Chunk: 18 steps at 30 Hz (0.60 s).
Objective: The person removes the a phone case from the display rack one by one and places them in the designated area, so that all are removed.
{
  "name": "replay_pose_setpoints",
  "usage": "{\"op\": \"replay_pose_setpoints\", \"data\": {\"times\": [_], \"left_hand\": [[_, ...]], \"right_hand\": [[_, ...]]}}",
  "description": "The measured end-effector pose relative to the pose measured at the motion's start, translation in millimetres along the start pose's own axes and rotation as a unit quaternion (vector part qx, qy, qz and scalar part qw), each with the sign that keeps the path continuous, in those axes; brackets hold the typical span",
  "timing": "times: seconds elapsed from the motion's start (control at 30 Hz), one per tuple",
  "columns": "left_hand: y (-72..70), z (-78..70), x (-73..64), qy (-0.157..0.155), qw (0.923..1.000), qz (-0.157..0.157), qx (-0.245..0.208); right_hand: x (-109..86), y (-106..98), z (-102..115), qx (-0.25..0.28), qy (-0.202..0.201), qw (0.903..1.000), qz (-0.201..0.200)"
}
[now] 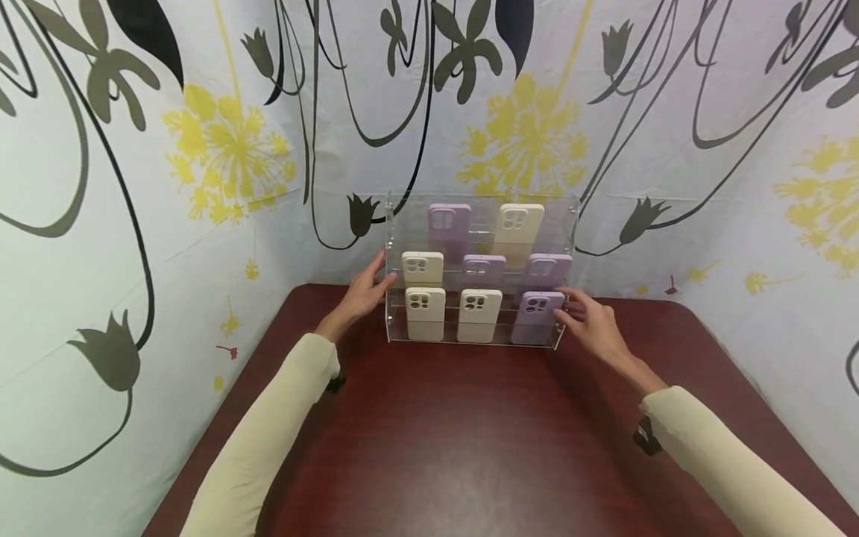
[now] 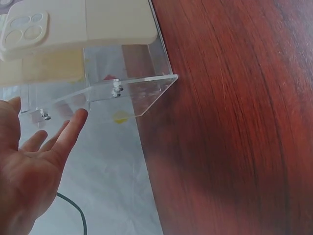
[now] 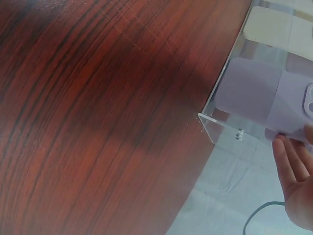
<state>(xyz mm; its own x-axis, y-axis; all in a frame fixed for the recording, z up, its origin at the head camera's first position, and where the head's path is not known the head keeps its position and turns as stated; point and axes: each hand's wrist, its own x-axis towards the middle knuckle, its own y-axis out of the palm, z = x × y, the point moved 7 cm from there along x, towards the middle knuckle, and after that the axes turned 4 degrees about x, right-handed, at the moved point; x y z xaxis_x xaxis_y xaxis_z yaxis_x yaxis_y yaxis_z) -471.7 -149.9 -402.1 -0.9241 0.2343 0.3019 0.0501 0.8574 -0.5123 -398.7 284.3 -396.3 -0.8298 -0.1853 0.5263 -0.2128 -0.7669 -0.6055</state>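
A clear acrylic tiered stand point(image 1: 444, 341) stands at the table's back, holding cream and purple phone cases in three rows. At its left side is my left hand point(image 1: 365, 292), fingers extended along the side panel and thumb by the front edge. The nearest case there is a cream phone case point(image 1: 426, 306) in the bottom row. My right hand point(image 1: 593, 324) is at the opposite side, fingers fairly straight by the panel point(image 3: 222, 128). Its thumb tip overlaps the edge of the bottom-right purple phone case point(image 1: 538, 307) in the head view.
The dark red wood-grain table point(image 1: 470, 440) reaches toward me in front of the stand. Right behind the stand hangs a white curtain point(image 1: 349, 164) with yellow and dark flower prints, which also runs along both sides of the table.
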Motion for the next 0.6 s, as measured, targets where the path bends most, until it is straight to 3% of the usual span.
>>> {"op": "replay_pose_setpoints", "data": {"times": [0.23, 0.6], "left_hand": [[0.7, 2.5, -0.8, -0.013, 0.9999, -0.004, 0.001], [1.0, 4.5, 1.3, -0.043, 0.9976, 0.008, -0.053]], "right_hand": [[1.5, 0.2, 2.0, -0.006, 0.003, 0.9999, -0.014], [4.7, -7.6, 9.4, -0.002, -0.007, 0.9995, -0.032]]}}
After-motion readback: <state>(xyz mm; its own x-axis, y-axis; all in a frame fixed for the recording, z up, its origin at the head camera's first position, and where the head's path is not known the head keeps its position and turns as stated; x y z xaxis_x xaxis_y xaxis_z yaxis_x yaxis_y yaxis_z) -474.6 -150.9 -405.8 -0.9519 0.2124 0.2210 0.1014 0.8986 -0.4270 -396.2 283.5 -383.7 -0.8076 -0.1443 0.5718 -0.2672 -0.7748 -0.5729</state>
